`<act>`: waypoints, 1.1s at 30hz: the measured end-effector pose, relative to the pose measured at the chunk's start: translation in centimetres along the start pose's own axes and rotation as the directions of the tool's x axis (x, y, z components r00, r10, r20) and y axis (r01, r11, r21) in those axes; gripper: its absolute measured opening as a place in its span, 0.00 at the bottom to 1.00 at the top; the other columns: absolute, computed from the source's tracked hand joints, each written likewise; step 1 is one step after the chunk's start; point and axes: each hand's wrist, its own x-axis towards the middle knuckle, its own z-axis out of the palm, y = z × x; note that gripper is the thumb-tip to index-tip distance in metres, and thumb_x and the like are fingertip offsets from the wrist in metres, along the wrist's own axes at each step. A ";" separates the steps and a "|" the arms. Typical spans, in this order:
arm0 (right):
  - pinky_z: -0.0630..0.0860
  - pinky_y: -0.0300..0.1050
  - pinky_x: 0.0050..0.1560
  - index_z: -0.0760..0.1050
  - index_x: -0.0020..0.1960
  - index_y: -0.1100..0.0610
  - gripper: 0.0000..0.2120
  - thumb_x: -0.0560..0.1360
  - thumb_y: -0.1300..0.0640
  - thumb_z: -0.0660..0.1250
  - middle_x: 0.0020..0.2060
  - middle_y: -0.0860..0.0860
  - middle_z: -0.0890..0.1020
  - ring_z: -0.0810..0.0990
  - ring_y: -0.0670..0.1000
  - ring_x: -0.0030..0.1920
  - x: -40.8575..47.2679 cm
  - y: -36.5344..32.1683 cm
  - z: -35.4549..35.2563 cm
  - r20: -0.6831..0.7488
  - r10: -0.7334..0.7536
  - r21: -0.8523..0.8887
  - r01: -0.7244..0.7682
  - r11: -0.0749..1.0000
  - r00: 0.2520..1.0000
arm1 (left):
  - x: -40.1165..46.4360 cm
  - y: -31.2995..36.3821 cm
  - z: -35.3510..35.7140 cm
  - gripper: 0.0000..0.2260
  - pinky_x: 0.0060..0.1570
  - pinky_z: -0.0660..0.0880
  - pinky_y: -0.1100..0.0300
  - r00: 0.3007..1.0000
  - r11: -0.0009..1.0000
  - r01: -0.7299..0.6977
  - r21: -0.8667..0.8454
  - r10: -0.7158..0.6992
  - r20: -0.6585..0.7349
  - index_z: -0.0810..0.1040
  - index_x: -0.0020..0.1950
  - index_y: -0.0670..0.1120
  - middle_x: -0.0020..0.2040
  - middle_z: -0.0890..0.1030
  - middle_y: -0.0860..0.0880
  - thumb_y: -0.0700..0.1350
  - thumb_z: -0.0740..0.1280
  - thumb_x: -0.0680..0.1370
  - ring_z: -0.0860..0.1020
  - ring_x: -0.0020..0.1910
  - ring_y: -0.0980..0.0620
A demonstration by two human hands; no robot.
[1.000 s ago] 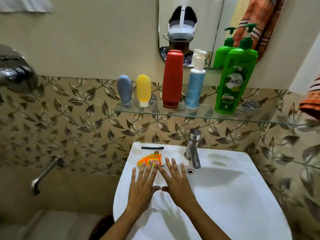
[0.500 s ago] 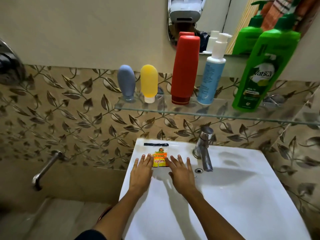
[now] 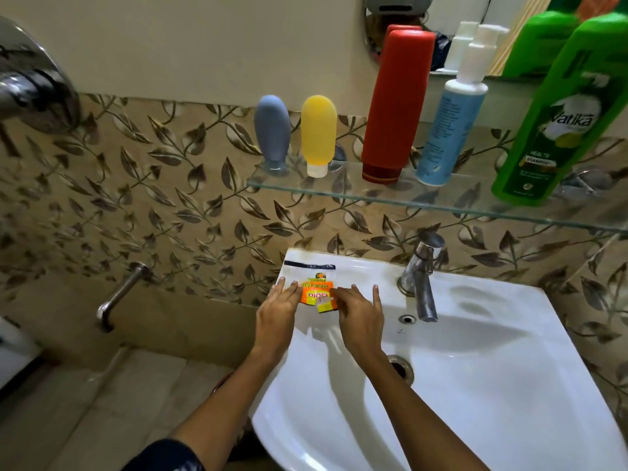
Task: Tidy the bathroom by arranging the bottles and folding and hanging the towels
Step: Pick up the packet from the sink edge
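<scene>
On the glass shelf (image 3: 373, 195) stand a grey-blue bottle (image 3: 272, 130), a yellow bottle (image 3: 318, 130), a tall red bottle (image 3: 396, 103), a light blue pump bottle (image 3: 452, 124) and a green shampoo bottle (image 3: 557, 124), all upright in a row. A clear scrub pad packet (image 3: 314, 283) with an orange label lies on the back left rim of the white sink (image 3: 509, 334). My left hand (image 3: 278, 311) presses flat on the packet's left side. My right hand (image 3: 358, 311) rests on its right side, thumb on the label, where a yellow corner is turned up.
A chrome faucet (image 3: 421, 277) stands just right of my right hand, with the drain (image 3: 401, 367) below my right wrist. A wall spout (image 3: 119, 297) and a shower valve (image 3: 30, 83) sit on the left. A mirror (image 3: 441, 28) hangs above the shelf.
The view has come closer and lower. The packet has been turned from slanted to square on the rim. My hands have moved apart to its sides, and a label corner has lifted.
</scene>
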 end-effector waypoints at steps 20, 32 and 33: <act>0.77 0.38 0.53 0.82 0.52 0.62 0.09 0.72 0.65 0.71 0.49 0.55 0.84 0.82 0.49 0.48 -4.4 -17.1 5.0 0.381 0.052 0.678 -0.317 0.664 0.923 | -9.1 -9.6 -9.9 0.14 0.57 0.72 0.65 0.449 0.354 0.579 -0.734 -0.891 -0.075 0.81 0.51 0.33 0.57 0.79 0.35 0.23 0.63 0.70 0.77 0.59 0.42; 0.74 0.47 0.56 0.80 0.52 0.70 0.09 0.73 0.73 0.65 0.51 0.64 0.82 0.80 0.57 0.51 -14.9 -14.2 17.0 0.646 0.443 0.389 -0.767 0.509 0.622 | -19.3 -14.2 -2.4 0.13 0.35 0.78 0.68 0.062 -0.398 0.622 -0.674 -0.833 0.549 0.76 0.58 0.33 0.45 0.82 0.40 0.30 0.65 0.74 0.79 0.34 0.53; 0.75 0.52 0.58 0.79 0.52 0.71 0.10 0.73 0.74 0.64 0.52 0.66 0.81 0.80 0.59 0.51 -15.4 -13.0 18.4 0.650 0.500 0.364 -0.812 0.457 0.573 | -19.9 -14.4 -1.0 0.12 0.40 0.79 0.64 0.018 -0.491 0.572 -0.657 -0.793 0.609 0.76 0.58 0.33 0.44 0.82 0.41 0.33 0.65 0.75 0.81 0.38 0.51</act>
